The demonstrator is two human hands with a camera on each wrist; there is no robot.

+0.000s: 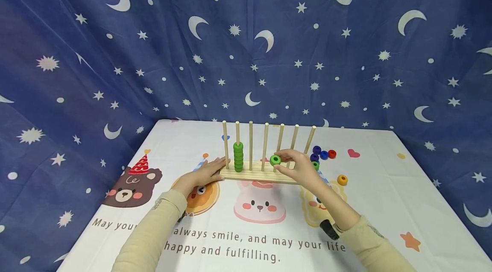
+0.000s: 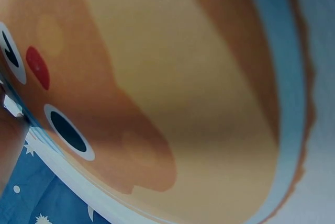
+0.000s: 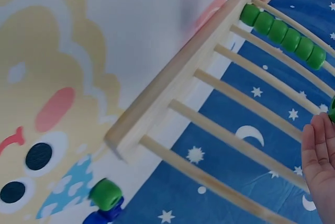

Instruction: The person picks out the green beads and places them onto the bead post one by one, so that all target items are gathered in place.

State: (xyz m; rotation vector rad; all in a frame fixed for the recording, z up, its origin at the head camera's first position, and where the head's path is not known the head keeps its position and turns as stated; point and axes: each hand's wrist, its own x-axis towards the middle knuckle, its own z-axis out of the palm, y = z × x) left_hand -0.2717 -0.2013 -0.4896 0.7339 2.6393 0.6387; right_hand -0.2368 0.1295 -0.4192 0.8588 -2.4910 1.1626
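Observation:
A wooden peg rack with several upright rods stands on the table. Six or so green beads are stacked on its second rod from the left. My right hand pinches a single green bead between thumb and fingers, in front of the rods right of the middle. In the right wrist view, the fingers show at the right edge beside that bead, which is mostly cut off. My left hand rests against the left end of the rack's base, its fingers fairly straight.
Loose beads lie right of the rack: dark purple ones, a blue one, a red one, a green one and an orange one. A blue starry curtain hangs behind the printed tablecloth.

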